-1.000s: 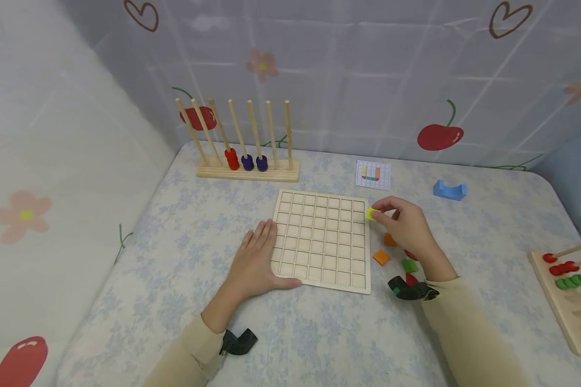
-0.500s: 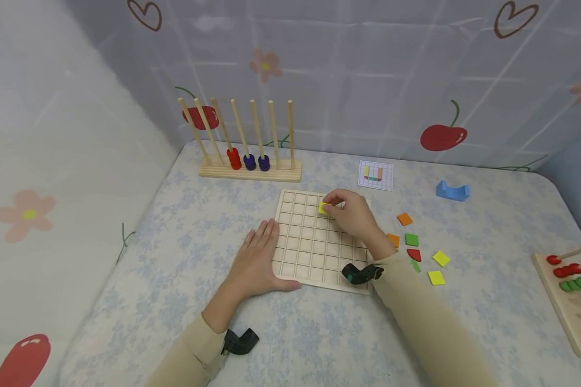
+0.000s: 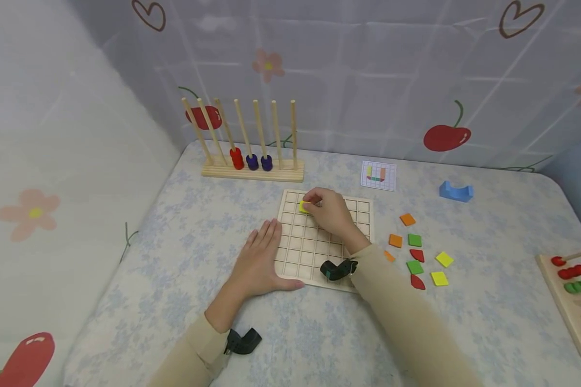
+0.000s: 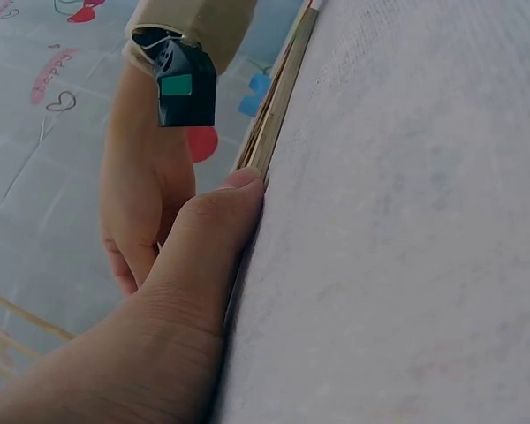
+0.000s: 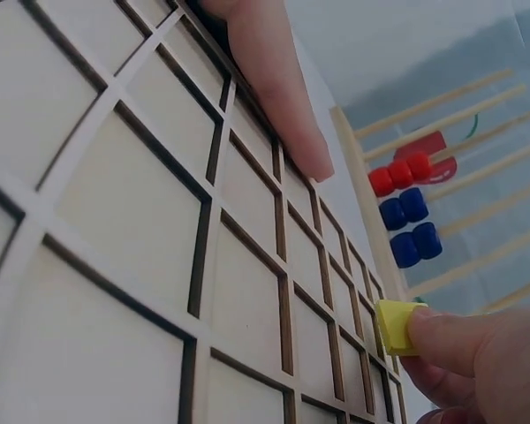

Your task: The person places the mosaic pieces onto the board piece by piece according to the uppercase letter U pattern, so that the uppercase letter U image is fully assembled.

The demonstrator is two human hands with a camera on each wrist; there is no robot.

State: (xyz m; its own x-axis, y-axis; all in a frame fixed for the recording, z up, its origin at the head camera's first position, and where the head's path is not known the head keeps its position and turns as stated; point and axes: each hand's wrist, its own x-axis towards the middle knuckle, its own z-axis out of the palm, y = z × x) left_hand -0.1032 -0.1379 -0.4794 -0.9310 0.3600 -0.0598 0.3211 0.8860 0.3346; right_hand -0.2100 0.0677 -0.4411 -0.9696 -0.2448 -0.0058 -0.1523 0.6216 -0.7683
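Observation:
A wooden grid board (image 3: 297, 243) lies on the table, its square cells bare where they show. My right hand (image 3: 331, 215) is over the board's far part and pinches a yellow square tile (image 3: 303, 207) between thumb and fingers. In the right wrist view that yellow tile (image 5: 396, 327) is tilted over the far cells; I cannot tell if it touches them. My left hand (image 3: 256, 263) rests along the board's left edge with straight fingers, the thumb (image 4: 221, 208) against its near edge. The right forearm hides part of the board.
Right of the board lie loose orange (image 3: 395, 240), green (image 3: 415, 240), red (image 3: 417, 255) and yellow tiles (image 3: 439, 278). A pattern card (image 3: 378, 176) and a blue holder (image 3: 456, 192) are farther back. Bead-peg racks stand back left (image 3: 252, 171) and far right (image 3: 564, 306).
My right hand has carried the yellow tile leftward from the board's right edge to its upper left part. The loose tiles are uncovered. My left hand has stayed in place.

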